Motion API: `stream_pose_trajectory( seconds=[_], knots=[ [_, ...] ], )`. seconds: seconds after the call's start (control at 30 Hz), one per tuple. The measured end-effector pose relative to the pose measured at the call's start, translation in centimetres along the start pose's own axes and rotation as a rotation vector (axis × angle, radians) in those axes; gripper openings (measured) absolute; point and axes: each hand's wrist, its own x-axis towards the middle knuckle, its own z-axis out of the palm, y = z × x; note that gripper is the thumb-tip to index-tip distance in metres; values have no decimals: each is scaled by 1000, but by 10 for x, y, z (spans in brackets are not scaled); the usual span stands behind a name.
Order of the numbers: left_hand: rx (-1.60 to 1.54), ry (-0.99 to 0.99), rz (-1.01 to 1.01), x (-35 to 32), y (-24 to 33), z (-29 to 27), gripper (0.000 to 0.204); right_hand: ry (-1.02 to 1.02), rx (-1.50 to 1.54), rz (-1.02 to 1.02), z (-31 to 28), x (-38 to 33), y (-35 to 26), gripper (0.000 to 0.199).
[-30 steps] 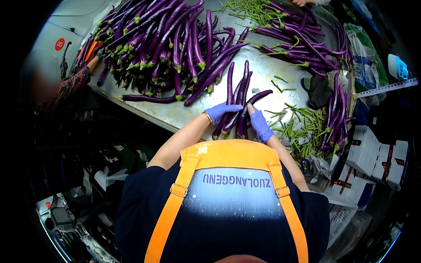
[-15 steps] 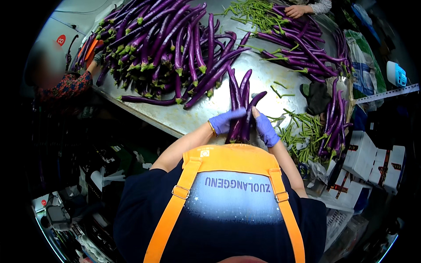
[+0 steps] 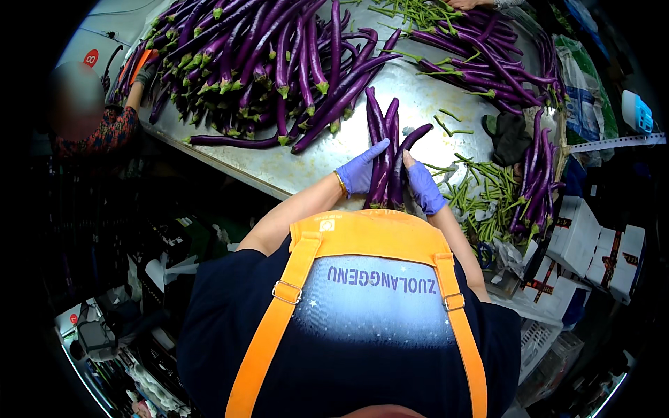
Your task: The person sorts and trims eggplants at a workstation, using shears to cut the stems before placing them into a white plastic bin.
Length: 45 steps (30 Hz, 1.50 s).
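A small bunch of long purple eggplants (image 3: 385, 143) lies lengthwise on the steel table (image 3: 293, 167) in front of me. My left hand (image 3: 359, 171), in a purple glove, presses flat against the bunch's left side with fingers apart. My right hand (image 3: 423, 184), also gloved, rests against the right side, by the curved outer eggplant. Neither hand lifts the bunch off the table.
A big heap of purple eggplants (image 3: 258, 56) fills the table's far left. More eggplants (image 3: 488, 52) and cut green stems (image 3: 481, 191) lie to the right. Another person (image 3: 104, 129) works at the left edge; a hand (image 3: 470, 4) shows at the top. White cartons (image 3: 592, 244) stand at right.
The bunch and both hands sit a little further up the table than before, and the hands have closed in against the eggplants' sides. The far person's hand has moved out toward the top edge.
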Motion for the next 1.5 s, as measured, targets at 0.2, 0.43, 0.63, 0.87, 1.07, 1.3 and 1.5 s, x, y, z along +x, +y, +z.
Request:
stream_pose_trajectory(
  seconds=[0.2, 0.43, 0.63, 0.87, 1.07, 1.3, 1.5],
  knots=[
    [-96, -13, 64, -8, -2, 18, 61, -36, 297, -40, 22, -13, -13, 58],
    [-173, -80, 46, -3, -6, 11, 54, 551, -316, -402, 28, -32, -14, 70],
    [104, 108, 158, 5, -13, 32, 64, 315, -1131, -303, 52, -53, -61, 54],
    [-31, -43, 81, 21, -23, 17, 99, 174, -384, -149, -11, -25, -23, 37],
    [21, 109, 77, 11, -24, 9, 44, 599, 5, -373, -93, -69, -72, 37],
    [-32, 140, 21, 22, -25, -10, 39, 1303, -702, -376, -288, -77, -113, 51],
    [112, 95, 0, 22, -33, -10, 36, 1525, -1578, -287, -242, -89, -100, 56]
  ],
)
